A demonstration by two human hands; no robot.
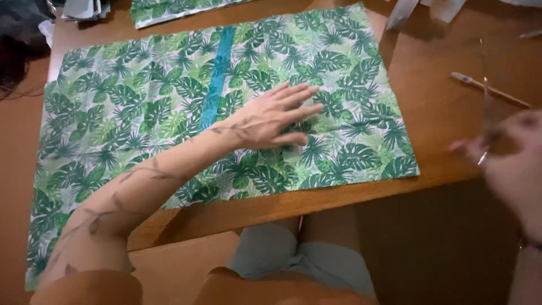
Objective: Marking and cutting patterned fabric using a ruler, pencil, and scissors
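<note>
A rectangle of leaf-print fabric is lying spread flat across the wooden desk, its left end hanging over the desk edge toward the person. A teal strip is running across the cloth near its middle, lying straight, though whether it is stitched on or only laid there cannot be told. Judging from this, the laying-out looks largely done: the cloth is smooth, with only faint fold creases showing.

The left hand is reaching out over the fabric with the arm extended, palm down, fingers straight and slightly spread, pressing flat on the right half of the cloth and gripping nothing. The right hand is raised off the desk at the right edge of the view, heavily blurred; it seems to be pinching something thin and pointed, perhaps small scissors or a pin, but that cannot be told for certain. A slim stick-like tool is resting on the bare desk beyond it. More of the same print is lying at the far edge.
</note>
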